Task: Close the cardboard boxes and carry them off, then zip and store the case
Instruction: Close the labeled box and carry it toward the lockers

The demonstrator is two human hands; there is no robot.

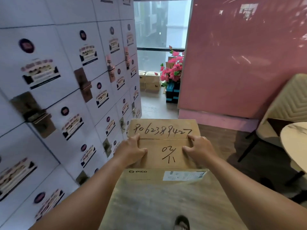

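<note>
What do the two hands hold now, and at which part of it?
Both hold the cardboard box with the handwritten number: the left hand grips its left side, the right hand its right side, thumbs on the closed top flaps.

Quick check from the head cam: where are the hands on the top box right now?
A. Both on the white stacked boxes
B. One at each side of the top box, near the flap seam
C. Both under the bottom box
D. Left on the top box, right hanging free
B: the left hand and right hand grip opposite sides of the top box, fingers reaching its flap seam, with the bottom box beneath.
</note>
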